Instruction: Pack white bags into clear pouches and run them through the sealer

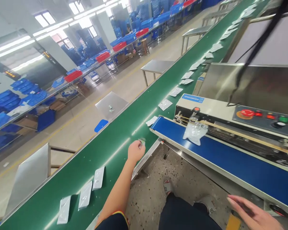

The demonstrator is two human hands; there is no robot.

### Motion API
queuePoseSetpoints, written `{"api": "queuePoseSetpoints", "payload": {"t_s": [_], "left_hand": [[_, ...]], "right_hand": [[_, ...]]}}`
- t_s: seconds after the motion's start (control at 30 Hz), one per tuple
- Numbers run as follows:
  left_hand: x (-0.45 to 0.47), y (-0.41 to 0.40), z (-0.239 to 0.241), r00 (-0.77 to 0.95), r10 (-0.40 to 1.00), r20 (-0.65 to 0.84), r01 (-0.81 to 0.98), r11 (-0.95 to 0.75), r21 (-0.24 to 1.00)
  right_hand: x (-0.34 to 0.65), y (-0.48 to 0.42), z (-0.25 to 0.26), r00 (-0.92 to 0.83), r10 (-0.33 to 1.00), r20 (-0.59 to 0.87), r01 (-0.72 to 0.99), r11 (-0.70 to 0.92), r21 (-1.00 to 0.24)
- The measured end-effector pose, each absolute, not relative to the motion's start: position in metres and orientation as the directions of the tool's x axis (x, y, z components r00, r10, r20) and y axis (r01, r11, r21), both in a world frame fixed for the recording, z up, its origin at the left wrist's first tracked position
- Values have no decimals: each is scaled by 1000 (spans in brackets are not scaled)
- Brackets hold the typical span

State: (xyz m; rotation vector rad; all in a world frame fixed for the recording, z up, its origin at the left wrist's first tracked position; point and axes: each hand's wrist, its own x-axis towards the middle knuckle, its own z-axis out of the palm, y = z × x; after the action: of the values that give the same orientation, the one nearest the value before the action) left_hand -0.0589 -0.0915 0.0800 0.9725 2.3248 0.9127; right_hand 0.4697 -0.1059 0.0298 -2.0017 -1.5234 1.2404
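My left hand [135, 150] reaches out over the near edge of the green conveyor belt [115, 140], its fingers closed on a small clear packet [142, 142]. My right hand [251, 212] hovers low at the bottom right with fingers stretched out, holding nothing, just in front of the blue belt [230, 159] of the sealing machine. A clear plastic bag [194, 131] lies on that blue belt under the sealing rail. Three flat white pouches [85, 195] lie on the green belt left of my left arm.
Several more white pouches [175, 91] run up the green belt into the distance. The sealing machine's control panel [264, 116] has a red button and lights. Steel tables [156, 66] stand beyond the belt, and blue and red crates [73, 75] fill far benches. My feet [168, 188] stand on speckled floor.
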Motion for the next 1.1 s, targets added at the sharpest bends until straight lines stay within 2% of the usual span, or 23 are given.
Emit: {"api": "queuePoseSetpoints", "payload": {"t_s": [0.03, 0.1, 0.2, 0.3, 0.4, 0.47, 0.57, 0.77, 0.9, 0.97, 1.1], "left_hand": [[-35, -88, 92, -498, 854, -150, 524, 434, 733], [18, -78, 114, -161, 978, -135, 645, 208, 735], [102, -58, 138, 281, 958, -63, 672, -150, 725], [176, -38, 145, 448, 894, 6, 584, -297, 755], [240, -21, 130, 355, 934, -40, 462, -138, 876], [281, -14, 112, 294, 948, -126, 269, 44, 962], [339, -6, 82, 279, 934, -223, 89, 206, 974], [431, 36, 43, 101, 931, -350, 213, 323, 922], [471, 74, 29, 9, 878, -479, 162, 471, 867], [479, 85, 23, -7, 855, -519, 123, 516, 848], [467, 91, 15, -4, 811, -585, 38, 585, 810]], "right_hand": [[451, -97, 44, -28, 882, -471, 589, -366, -721], [418, -79, 72, -135, 889, -437, 488, -324, -810], [399, -59, 100, -214, 932, -291, 316, -216, -924], [424, -48, 105, -213, 949, -234, 267, -173, -948], [470, -49, 96, 1, 974, -228, 229, -222, -948], [499, -54, 87, 218, 948, -231, 178, -272, -946], [535, -57, 76, 401, 888, -227, 138, -303, -943], [604, -33, 62, 576, 800, -166, 277, -383, -881], [635, -3, 47, 669, 692, -271, 131, -469, -874], [641, 10, 41, 652, 688, -320, 70, -475, -877], [638, 26, 33, 601, 721, -346, 69, -477, -876]]}}
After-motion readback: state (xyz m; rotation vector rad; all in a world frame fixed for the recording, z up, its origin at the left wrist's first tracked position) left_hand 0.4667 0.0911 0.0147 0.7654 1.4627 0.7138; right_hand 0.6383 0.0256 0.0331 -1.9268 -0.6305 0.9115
